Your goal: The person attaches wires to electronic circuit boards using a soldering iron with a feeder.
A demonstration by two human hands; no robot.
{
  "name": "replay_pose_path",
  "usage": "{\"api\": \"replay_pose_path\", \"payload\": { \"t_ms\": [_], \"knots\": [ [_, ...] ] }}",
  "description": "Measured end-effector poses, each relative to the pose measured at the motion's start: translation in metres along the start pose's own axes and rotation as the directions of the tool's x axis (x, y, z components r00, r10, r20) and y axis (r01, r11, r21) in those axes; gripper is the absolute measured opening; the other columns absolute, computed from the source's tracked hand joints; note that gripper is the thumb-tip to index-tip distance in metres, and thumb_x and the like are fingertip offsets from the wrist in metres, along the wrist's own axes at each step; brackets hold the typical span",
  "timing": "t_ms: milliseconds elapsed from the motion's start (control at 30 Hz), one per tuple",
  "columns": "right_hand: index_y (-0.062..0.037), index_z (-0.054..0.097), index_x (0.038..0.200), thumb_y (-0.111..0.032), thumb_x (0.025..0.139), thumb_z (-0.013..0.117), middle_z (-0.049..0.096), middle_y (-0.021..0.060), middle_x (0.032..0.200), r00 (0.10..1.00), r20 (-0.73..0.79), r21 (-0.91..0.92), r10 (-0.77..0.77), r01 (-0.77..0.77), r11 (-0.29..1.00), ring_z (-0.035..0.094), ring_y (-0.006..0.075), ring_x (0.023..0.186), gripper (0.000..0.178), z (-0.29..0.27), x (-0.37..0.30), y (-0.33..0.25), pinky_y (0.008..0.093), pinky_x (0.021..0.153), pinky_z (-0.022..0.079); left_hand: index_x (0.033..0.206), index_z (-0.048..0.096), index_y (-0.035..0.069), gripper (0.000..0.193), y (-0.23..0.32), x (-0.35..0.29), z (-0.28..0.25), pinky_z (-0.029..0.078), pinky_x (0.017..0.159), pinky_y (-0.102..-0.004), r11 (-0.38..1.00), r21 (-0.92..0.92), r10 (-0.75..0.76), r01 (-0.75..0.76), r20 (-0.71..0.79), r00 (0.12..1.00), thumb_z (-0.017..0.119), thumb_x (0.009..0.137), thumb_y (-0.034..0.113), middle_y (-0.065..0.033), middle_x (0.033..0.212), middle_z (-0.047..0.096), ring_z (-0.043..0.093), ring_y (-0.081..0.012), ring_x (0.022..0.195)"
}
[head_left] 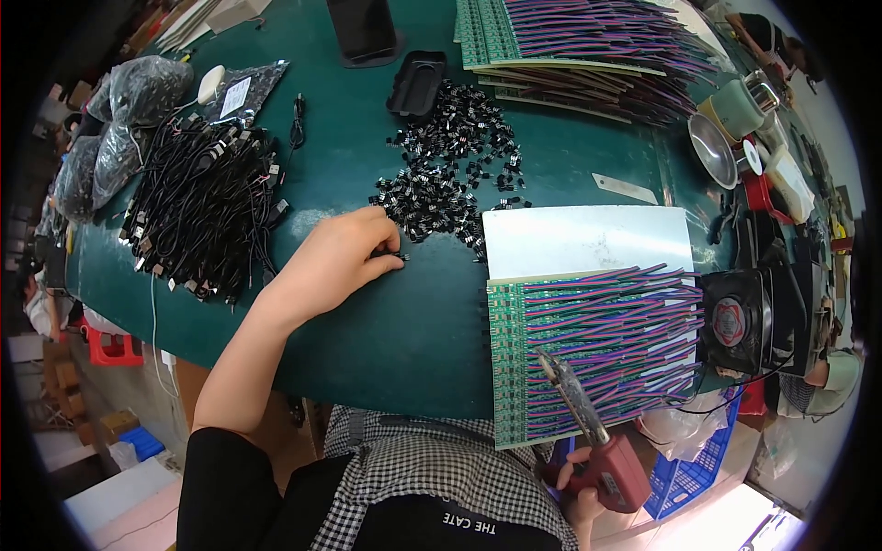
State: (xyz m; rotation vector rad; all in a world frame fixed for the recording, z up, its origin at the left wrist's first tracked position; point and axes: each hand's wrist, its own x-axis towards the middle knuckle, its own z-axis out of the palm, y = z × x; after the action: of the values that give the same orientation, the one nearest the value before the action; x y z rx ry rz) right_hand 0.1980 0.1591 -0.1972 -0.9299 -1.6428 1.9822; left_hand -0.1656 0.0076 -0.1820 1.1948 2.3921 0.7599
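Observation:
My left hand (pixel 344 253) is closed at the near edge of a heap of small black connectors (pixel 446 147) with metal pins. Thumb and forefinger pinch one such connector (pixel 402 258), mostly covered by the fingertips. Low at the right, my right hand (pixel 577 487) is wrapped round the handle of a dark red soldering gun (pixel 617 473). Its metal barrel slants up and left, the tip over a green circuit board panel (pixel 508 367). Rows of purple, striped wires (pixel 606 317) run rightward from the panel. Part of it lies over a white sheet (pixel 588 241).
Left on the green table lies a pile of black USB cables (pixel 202 202), beside plastic-bagged parts (pixel 147 92). Behind the heap are a black tray (pixel 417 84) and a phone (pixel 363 32). More wired panels (pixel 487 32) are stacked far right. A black fan (pixel 740 321) stands right.

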Motion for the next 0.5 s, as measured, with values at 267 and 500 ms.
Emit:
{"api": "replay_pose_path", "payload": {
  "t_ms": [267,500],
  "knots": [
    [0.005,0.048,0.114,-0.048,0.072,0.072,0.057,0.0173,0.105,0.999,0.039,0.123,0.005,-0.01,0.992,0.053,0.0174,0.063,0.072,-0.008,-0.008,0.002,0.0268,0.053,0.042,0.089,0.055,0.0,0.018,0.001,0.001,0.007,0.044,0.061,-0.0329,0.982,0.041,0.186,-0.184,-0.054,0.981,0.065,0.075,0.004,-0.0097,0.081,0.053,0.054,-0.0248,0.068],
    [0.0062,0.04,0.114,-0.054,0.073,0.069,0.055,0.0175,0.095,0.997,-0.05,0.044,-0.065,0.067,0.997,0.049,0.0162,0.052,0.078,0.003,-0.021,-0.002,0.0252,0.044,0.039,0.088,0.058,-0.001,0.01,0.005,-0.006,0.017,0.047,0.064,-0.0334,0.943,0.198,0.307,-0.269,-0.199,0.931,0.059,0.078,0.001,-0.0109,0.082,0.057,0.057,-0.0269,0.071]
  ]
}}
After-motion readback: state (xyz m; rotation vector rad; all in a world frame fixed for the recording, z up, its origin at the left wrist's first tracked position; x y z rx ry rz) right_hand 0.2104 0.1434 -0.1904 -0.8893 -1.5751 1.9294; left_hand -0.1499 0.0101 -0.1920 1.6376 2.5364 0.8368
